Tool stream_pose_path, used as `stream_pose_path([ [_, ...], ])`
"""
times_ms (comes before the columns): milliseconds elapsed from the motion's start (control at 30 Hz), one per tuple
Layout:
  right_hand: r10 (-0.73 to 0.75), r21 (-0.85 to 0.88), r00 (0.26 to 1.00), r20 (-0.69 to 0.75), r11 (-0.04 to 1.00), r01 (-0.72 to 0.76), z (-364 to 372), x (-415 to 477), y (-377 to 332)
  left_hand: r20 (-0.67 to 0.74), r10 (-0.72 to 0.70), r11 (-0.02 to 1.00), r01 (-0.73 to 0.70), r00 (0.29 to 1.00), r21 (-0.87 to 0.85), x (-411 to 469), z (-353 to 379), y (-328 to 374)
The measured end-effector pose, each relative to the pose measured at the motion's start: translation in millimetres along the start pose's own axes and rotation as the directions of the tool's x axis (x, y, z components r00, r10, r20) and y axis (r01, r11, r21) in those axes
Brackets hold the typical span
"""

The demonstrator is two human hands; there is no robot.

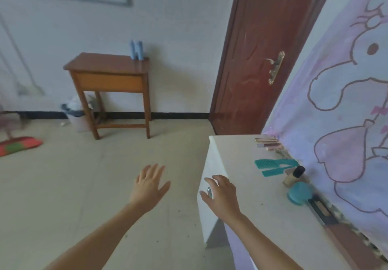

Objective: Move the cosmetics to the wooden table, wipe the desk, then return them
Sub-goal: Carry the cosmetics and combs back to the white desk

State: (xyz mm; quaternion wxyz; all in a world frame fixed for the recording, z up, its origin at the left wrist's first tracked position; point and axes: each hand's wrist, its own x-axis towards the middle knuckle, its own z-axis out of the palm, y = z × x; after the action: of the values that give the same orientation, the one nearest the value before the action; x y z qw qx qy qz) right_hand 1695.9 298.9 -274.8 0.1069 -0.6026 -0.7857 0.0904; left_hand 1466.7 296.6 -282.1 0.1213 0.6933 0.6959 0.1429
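The white desk (247, 188) stands at the right. Along its far edge lie several pink and gold tubes (267, 143), two teal combs (275, 167), a foundation bottle with a black cap (294, 176), a round teal compact (299, 192) and a dark palette (322, 209). My right hand (220, 194) hovers over the desk's near left corner, fingers apart and empty. My left hand (150, 183) is spread open above the floor, left of the desk. Across the room the wooden table (105, 66) carries two blue bottles (136, 49) at its back right corner.
A brown door (262, 55) stands between the table and the desk. A pink cartoon curtain (346, 101) hangs behind the desk. A bin with bags (76, 114) sits under the table's left side. A red and green mop head (19, 145) lies on the tiled floor.
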Motion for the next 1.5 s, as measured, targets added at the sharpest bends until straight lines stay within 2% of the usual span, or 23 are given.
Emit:
stream_pose_path([
  [167, -0.222, -0.006, 0.975, -0.025, 0.975, 0.222, -11.9, 40.8, -82.5, -0.174, -0.174, 0.985, 0.174, 0.969, -0.013, -28.0, -69.7, -63.9],
  [333, -0.439, 0.001, 0.896, -0.072, 0.898, 0.440, -30.7, 77.7, -175.6, -0.357, -0.287, 0.957, 0.286, 0.889, -0.055, -57.0, -136.4, -123.4],
  [433, -0.519, 0.000, 0.845, -0.128, 0.852, 0.523, -36.3, 94.2, -233.6, -0.424, -0.357, 0.931, 0.353, 0.832, -0.090, -78.8, -167.4, -162.9],
  [567, -0.590, -0.022, 0.797, -0.132, 0.805, 0.592, -31.3, 109.4, -308.3, -0.478, -0.399, 0.910, 0.402, 0.782, -0.102, -104.1, -203.8, -223.0],
  [767, -0.667, -0.162, 0.738, -0.101, 0.743, 0.649, -24.4, 141.7, -399.6, -0.532, -0.364, 0.912, 0.410, 0.765, -0.034, -115.2, -264.5, -313.8],
  [900, -0.637, -0.195, 0.758, -0.139, 0.768, 0.610, -29.5, 169.9, -436.9, -0.529, -0.327, 0.922, 0.388, 0.783, 0.005, -100.4, -295.9, -359.3],
  [1167, -0.585, -0.257, 0.801, -0.130, 0.800, 0.542, -35.6, 230.9, -451.9, -0.513, -0.237, 0.956, 0.292, 0.825, 0.028, -18.7, -324.7, -390.9],
  [1500, -0.626, -0.299, 0.746, -0.229, 0.774, 0.558, -47.9, 389.2, -461.9, -0.496, -0.194, 0.964, 0.258, 0.846, 0.063, 142.5, -365.2, -415.2],
])
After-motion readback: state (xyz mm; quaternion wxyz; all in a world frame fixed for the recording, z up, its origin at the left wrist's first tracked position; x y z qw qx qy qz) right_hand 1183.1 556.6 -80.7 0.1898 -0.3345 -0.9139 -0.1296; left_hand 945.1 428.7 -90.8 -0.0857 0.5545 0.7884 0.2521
